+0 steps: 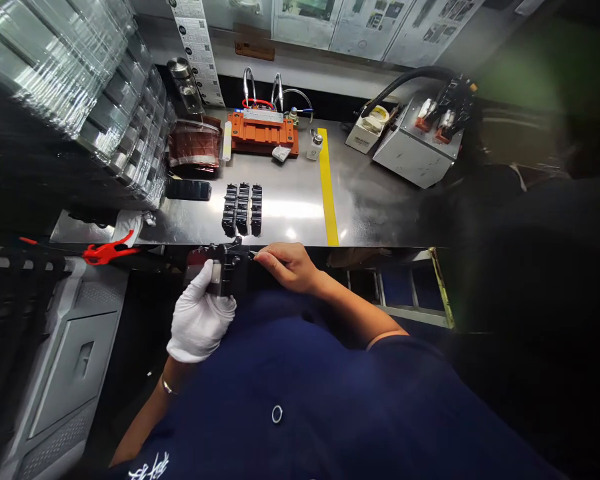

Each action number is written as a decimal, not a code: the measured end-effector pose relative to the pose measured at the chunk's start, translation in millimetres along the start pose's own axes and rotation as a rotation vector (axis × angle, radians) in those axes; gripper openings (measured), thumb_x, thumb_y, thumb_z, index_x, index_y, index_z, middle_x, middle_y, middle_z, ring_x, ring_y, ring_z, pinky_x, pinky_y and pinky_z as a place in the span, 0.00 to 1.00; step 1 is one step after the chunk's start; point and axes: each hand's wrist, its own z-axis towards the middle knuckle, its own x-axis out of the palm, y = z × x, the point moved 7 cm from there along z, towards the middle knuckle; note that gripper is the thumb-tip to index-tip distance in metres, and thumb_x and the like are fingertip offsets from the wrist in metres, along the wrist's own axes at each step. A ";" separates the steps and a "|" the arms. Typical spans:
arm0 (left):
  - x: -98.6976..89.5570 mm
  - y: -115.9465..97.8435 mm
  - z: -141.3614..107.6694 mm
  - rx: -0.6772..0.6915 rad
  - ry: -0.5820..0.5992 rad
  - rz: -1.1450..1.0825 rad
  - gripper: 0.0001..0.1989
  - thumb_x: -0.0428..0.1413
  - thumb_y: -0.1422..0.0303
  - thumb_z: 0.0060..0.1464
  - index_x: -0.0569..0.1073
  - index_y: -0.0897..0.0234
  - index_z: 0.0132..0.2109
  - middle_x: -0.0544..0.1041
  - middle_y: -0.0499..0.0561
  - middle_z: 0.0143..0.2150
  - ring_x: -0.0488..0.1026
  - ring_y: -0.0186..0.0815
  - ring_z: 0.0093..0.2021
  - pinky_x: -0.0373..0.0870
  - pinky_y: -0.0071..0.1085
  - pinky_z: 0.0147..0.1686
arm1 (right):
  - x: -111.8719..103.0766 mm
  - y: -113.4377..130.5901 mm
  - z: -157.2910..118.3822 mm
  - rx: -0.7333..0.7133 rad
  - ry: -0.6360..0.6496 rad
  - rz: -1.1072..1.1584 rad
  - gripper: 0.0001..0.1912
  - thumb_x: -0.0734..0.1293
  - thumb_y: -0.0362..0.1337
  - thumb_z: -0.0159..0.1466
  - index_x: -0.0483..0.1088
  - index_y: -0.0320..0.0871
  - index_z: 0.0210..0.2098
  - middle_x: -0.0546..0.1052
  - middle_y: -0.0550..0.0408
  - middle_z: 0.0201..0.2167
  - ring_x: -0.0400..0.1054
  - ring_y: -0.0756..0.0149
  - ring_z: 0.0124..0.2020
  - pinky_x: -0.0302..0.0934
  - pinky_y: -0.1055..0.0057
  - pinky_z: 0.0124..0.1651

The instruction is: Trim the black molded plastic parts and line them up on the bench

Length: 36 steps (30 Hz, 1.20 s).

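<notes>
Three black parts (243,210) sit beyond the left hand (200,323), near a phone (189,190).

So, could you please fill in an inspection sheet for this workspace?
Surface: shiny metal bench with a yellow strip.
Job's things: black part, held; three black blocks side by side on the bench.
Clutter: dark phone; white bottle beside the yellow strip.
Hands: gloved left hand grips the black part; bare right hand pinches a thin item, type unclear.
Cables: black ribbed hose behind the metal box.
Surroundings: film-wrapped stack at left; orange fixture at back.
</notes>
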 end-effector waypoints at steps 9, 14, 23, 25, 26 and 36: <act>16.6 5.7 -3.4 0.043 -0.113 -0.036 0.36 0.27 0.72 0.72 0.79 0.66 0.34 0.85 0.52 0.30 0.83 0.34 0.31 0.80 0.25 0.28 | -1.7 4.7 2.8 -0.094 -0.012 -0.045 0.25 0.57 0.48 0.73 0.76 0.38 0.31 0.78 0.53 0.25 0.69 0.72 0.27 0.63 0.76 0.34; 10.4 5.7 -6.4 0.104 -0.340 -0.022 0.33 0.31 0.71 0.72 0.78 0.65 0.31 0.84 0.50 0.26 0.83 0.33 0.27 0.77 0.21 0.24 | 0.1 -0.3 3.2 -0.074 0.054 -0.031 0.26 0.57 0.49 0.73 0.76 0.38 0.31 0.77 0.53 0.24 0.68 0.72 0.26 0.62 0.76 0.33; -3.9 5.7 -11.2 0.135 -0.415 -0.007 0.28 0.37 0.75 0.71 0.80 0.65 0.33 0.85 0.49 0.29 0.82 0.30 0.27 0.80 0.23 0.35 | 5.0 -11.2 -0.1 -0.013 -0.019 -0.021 0.25 0.58 0.52 0.72 0.77 0.41 0.33 0.80 0.49 0.29 0.73 0.67 0.31 0.66 0.71 0.38; -3.5 4.9 -11.1 0.131 -0.431 0.019 0.29 0.36 0.75 0.71 0.79 0.64 0.32 0.84 0.48 0.28 0.81 0.30 0.25 0.80 0.22 0.32 | 7.9 -13.2 -0.7 0.008 -0.042 -0.002 0.26 0.57 0.53 0.71 0.77 0.41 0.33 0.80 0.49 0.29 0.73 0.67 0.31 0.67 0.71 0.38; -3.1 4.6 -10.7 0.128 -0.443 0.026 0.29 0.36 0.75 0.71 0.79 0.64 0.31 0.84 0.48 0.27 0.81 0.30 0.24 0.80 0.21 0.31 | 9.7 -14.4 -0.8 0.019 -0.051 0.008 0.27 0.58 0.54 0.71 0.77 0.41 0.32 0.80 0.49 0.29 0.73 0.67 0.30 0.67 0.71 0.38; -12.1 11.7 -22.4 0.052 -0.365 0.179 0.20 0.47 0.76 0.66 0.82 0.64 0.33 0.85 0.50 0.32 0.84 0.33 0.33 0.80 0.24 0.39 | -16.0 -63.1 -3.3 0.344 -0.320 0.050 0.37 0.56 0.66 0.65 0.75 0.38 0.26 0.74 0.52 0.23 0.68 0.68 0.28 0.63 0.70 0.34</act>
